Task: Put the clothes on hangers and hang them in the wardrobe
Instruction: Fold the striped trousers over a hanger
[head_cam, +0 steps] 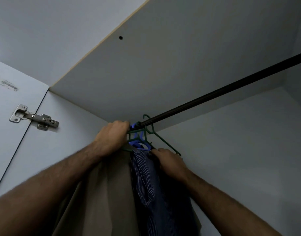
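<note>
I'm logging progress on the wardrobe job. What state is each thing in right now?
wardrobe door: open, hinge exposed.
rail: mounted, mostly bare; hangers bunched at its left end.
blue hanger: at the rail, hook beside the left hand.
green hanger: hooked over the rail.
striped shirt: hanging down.
beige garment: hanging down.
left hand: grips by the hooks.
right hand: grips the shirt top.

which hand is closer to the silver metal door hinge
Left. The left hand grips the hanger hooks at the black metal rail, just right of the silver metal door hinge; the right hand is farther right, on the dark blue striped shirt.
</note>
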Demonstrator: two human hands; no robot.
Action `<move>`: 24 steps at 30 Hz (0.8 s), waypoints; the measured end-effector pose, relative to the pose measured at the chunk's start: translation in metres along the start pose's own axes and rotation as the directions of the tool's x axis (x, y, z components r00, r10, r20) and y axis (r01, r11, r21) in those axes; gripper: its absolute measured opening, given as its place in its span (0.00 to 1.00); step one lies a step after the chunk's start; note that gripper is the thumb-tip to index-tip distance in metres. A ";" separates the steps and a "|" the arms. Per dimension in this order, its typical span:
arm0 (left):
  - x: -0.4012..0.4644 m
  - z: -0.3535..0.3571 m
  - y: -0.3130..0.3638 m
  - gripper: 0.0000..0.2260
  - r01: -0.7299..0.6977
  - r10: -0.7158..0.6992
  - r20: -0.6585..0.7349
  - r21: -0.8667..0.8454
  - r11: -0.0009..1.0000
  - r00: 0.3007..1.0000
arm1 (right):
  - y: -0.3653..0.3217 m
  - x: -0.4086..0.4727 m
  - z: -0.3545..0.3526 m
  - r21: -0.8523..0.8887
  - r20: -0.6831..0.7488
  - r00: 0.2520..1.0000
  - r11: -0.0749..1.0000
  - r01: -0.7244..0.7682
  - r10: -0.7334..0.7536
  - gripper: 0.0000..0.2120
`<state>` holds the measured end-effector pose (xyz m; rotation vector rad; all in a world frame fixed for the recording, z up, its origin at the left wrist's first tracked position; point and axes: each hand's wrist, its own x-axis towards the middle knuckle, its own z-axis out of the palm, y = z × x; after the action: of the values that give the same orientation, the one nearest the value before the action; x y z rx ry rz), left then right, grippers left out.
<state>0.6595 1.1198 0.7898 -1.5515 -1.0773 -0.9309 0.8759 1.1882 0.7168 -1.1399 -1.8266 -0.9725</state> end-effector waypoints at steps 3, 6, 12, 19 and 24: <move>-0.014 0.004 -0.004 0.06 -0.022 0.022 0.077 0.002 1.000 0.997 | -0.008 -0.016 0.005 -0.049 0.070 0.995 0.995 0.081 -0.078 0.26; -0.026 0.004 -0.010 0.07 -0.065 0.064 0.061 0.002 0.998 0.996 | -0.010 -0.019 0.005 -0.083 0.060 0.994 0.992 0.095 -0.091 0.26; -0.065 -0.014 -0.023 0.13 -0.137 0.150 -0.085 0.142 0.980 0.985 | -0.030 -0.021 -0.004 0.047 -0.143 0.988 0.997 0.068 -0.061 0.25; -0.156 -0.053 -0.096 0.16 -0.143 0.179 -0.109 0.277 0.950 0.978 | -0.130 -0.017 -0.022 0.115 -0.441 0.878 0.958 0.261 -0.186 0.25; -0.271 -0.096 -0.177 0.19 0.043 -0.046 0.004 0.283 0.958 0.999 | -0.256 -0.042 -0.014 0.148 -0.409 0.856 0.903 0.403 -0.315 0.27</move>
<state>0.4023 0.9955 0.6096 -1.3016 -1.2006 -0.7609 0.6543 1.0808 0.6327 -0.4301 -1.8033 -1.0707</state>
